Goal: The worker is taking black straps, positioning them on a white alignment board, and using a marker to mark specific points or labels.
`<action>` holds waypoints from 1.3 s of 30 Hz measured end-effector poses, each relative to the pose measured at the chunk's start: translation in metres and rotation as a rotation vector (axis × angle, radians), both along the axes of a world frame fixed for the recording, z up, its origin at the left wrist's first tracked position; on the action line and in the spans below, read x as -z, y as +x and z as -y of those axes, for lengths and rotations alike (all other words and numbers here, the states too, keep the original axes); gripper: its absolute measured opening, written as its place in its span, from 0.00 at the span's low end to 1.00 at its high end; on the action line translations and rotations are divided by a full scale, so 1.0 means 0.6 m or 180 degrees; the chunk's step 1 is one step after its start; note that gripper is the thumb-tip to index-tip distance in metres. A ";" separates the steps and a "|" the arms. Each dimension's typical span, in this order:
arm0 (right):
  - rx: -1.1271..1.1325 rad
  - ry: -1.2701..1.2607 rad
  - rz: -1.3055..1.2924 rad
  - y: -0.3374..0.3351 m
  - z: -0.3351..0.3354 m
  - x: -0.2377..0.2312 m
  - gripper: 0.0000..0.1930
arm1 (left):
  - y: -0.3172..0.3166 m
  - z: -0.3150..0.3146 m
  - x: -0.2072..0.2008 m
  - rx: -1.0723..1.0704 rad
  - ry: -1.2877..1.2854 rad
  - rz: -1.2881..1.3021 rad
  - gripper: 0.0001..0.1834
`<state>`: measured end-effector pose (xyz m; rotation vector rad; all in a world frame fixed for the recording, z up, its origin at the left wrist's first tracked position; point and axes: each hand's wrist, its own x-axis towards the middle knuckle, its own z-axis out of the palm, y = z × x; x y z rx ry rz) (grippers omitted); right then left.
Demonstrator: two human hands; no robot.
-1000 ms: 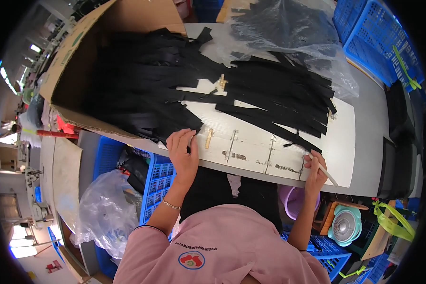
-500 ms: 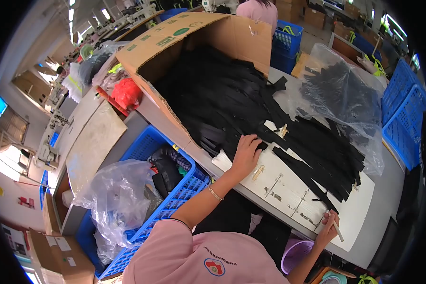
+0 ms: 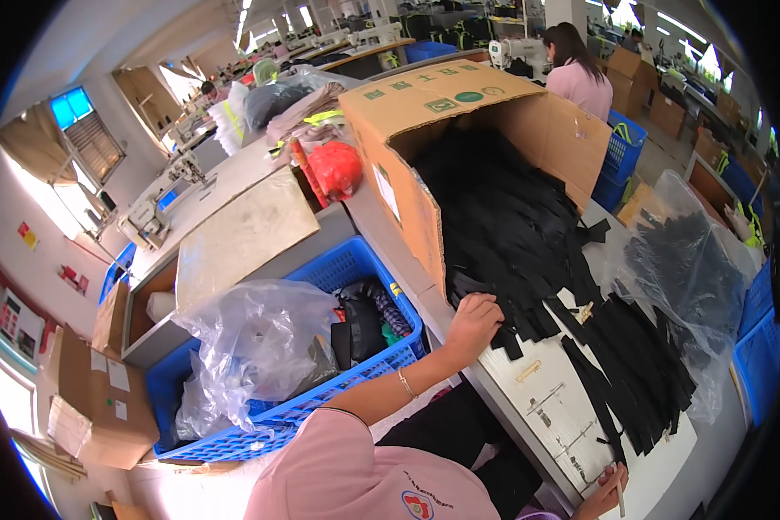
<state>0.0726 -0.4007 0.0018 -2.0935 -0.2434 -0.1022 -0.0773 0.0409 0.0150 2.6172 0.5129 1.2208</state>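
Note:
Black fabric strips [image 3: 516, 225] spill in a thick pile from a cardboard box [image 3: 442, 95] lying on its side. My left hand [image 3: 477, 329] is at the near edge of this pile, fingers curled against the strips; whatever lies between them is hidden. More black strips [image 3: 646, 373] lie fanned out on a white board [image 3: 537, 416]. At the board's near right edge, my right hand [image 3: 605, 492] is closed around a thin pale pen-like stick [image 3: 620, 501]. One long strip's end lies just beside those fingers.
To the left, a blue plastic basket [image 3: 381, 360] holds clear plastic [image 3: 260, 334] and dark cloth. A red bag [image 3: 334, 170] sits behind it. On the right are a clear bag of black pieces [image 3: 680, 260] and blue crates [image 3: 758, 316]. A person in pink [image 3: 581, 87] is beyond the box.
The view has swung left, so the box, strips and hands appear further right and lower. My left hand's fingers look more curled. The right hand still holds the stick.

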 end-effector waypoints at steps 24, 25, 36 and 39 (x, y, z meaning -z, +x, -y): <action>-0.0778 -0.2114 0.1662 -0.087 -0.003 0.049 0.32 | 0.128 0.362 0.071 0.2523 -0.0981 -0.0088 0.13; -0.0830 -0.2090 0.1672 -0.080 0.006 0.051 0.31 | 0.112 0.355 0.069 0.2325 -0.0737 -0.0321 0.17; -0.0324 -0.1925 0.1347 -0.062 0.061 0.015 0.27 | 0.027 0.289 0.049 0.1485 -0.0846 -0.1091 0.30; -0.0290 -0.2004 0.1309 -0.063 0.063 0.008 0.27 | 0.017 0.248 0.040 0.0992 -0.0742 -0.1224 0.35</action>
